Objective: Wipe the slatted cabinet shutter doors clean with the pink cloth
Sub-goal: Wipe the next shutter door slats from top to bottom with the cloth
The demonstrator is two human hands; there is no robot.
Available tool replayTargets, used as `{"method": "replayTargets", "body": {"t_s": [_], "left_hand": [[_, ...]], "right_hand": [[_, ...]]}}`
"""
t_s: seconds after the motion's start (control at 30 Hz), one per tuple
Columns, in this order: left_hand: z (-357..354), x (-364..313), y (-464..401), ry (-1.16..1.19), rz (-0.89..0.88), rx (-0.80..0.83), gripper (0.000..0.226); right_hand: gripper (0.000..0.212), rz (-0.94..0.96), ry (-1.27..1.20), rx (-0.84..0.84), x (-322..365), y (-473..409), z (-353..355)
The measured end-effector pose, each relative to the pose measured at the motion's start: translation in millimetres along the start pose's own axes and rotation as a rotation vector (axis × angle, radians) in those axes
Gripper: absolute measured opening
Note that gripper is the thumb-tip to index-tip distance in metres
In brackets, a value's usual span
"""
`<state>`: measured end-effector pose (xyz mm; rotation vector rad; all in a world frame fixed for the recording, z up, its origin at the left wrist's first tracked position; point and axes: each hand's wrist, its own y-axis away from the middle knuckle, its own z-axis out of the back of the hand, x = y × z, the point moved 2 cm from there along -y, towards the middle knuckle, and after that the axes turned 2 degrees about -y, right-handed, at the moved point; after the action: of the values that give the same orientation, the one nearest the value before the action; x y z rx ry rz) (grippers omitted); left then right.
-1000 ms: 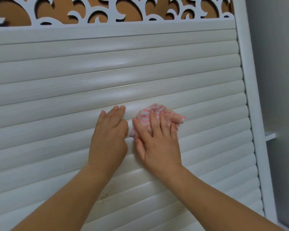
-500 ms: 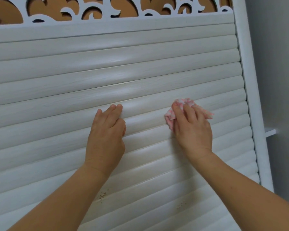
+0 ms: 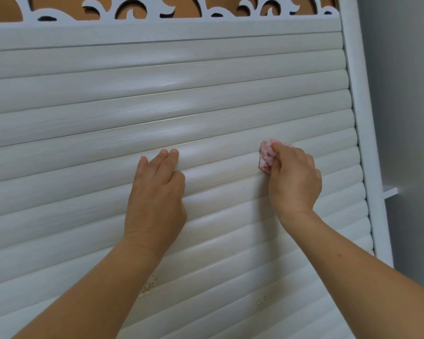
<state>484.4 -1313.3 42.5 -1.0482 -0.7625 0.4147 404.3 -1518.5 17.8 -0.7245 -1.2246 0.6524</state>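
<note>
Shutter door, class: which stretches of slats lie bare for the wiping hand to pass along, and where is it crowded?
Bare: the slats between the scrollwork trim and both hands; the strip between the right hand with pink cloth and the frame. Crowded: the left hand presses the slats, and forearms cross the speckled lower slats.

A white scrollwork fretwork panel (image 3: 171,8) is seen along the top edge of the cabinet, with an orange-brown backing (image 3: 189,4) showing through its cut-outs. A plain white frame post (image 3: 362,118) is set along the cabinet's right edge, leaning slightly in this view. A small white ledge (image 3: 391,192) projects from the post's right side. A grey wall (image 3: 406,94) is seen beyond it.
</note>
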Motion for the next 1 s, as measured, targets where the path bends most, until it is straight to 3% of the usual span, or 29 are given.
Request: {"method": "replayTargets", "body": {"t_s": [0.1, 0.27, 0.4, 0.47, 0.63, 0.73, 0.9, 1.0], "left_hand": [[-0.9, -1.7, -1.0, 0.006, 0.007, -0.01, 0.017], [-1.0, 0.2, 1.5, 0.003, -0.018, -0.019, 0.016], [-0.2, 3.5, 2.8, -0.011, -0.037, -0.007, 0.017], [-0.3, 4.2, 3.5, -0.015, -0.038, -0.002, 0.018], [-0.6, 0.5, 2.5, 0.004, -0.014, -0.009, 0.016], [0.3, -0.9, 1.2, 0.011, -0.008, 0.003, 0.017], [1.3, 3.5, 1.6, 0.015, -0.034, 0.014, 0.019], [3.0, 7.4, 2.4, 0.006, -0.066, 0.031, 0.019]], "right_hand": [[0.03, 0.081, 0.03, -0.009, 17.1, 12.4, -6.5], [0.033, 0.461, 0.02, -0.056, 52.1, 39.1, -9.0], [0.033, 0.583, 0.018, -0.018, 31.4, 21.5, -5.3], [0.032, 0.457, -0.022, -0.025, 12.0, 6.3, 1.4], [0.035, -0.072, -0.106, -0.071, -23.8, -4.3, 2.8], [0.028, -0.146, -0.235, -0.126, -0.9, 13.2, -6.2], [0.018, 0.285, -0.209, 0.0, 50.3, 67.1, -16.6], [0.032, 0.582, -0.056, 0.019, 48.0, 70.6, -14.2]]}}
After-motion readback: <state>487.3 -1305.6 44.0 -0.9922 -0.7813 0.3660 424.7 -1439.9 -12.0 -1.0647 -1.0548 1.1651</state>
